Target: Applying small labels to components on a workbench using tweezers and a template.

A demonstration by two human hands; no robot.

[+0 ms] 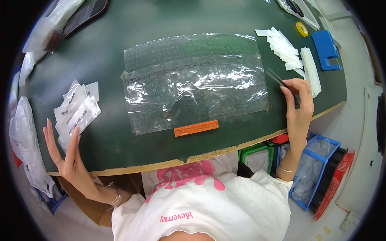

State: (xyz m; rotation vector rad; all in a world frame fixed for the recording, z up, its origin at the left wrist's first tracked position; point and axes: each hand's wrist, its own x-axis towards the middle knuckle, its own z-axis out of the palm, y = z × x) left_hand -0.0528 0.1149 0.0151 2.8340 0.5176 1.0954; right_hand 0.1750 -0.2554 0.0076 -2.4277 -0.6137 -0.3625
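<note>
My left hand (66, 156) has its fingers spread at the near edge of a loose pile of small clear printed bags (78, 110) on the table's left side. In my right hand (298, 96) is a pair of dark tweezers (277, 78), pinched between thumb and fingers with the tips pointing toward the far left. Between the hands a clear plastic sheet (161, 100) lies flat, fixed at its corners and carrying faint rows of marks. Just below its near edge rests an orange bar (196, 128) with raised lettering.
White paper strips (281, 46) lie fanned at the right, near a yellow tape roll (301, 29) and a blue plastic holder (325, 50). A phone (85, 17) is at the far left. Blue crates (333, 146) stand below the table's right edge; a white plastic bag (26, 136) hangs at the left.
</note>
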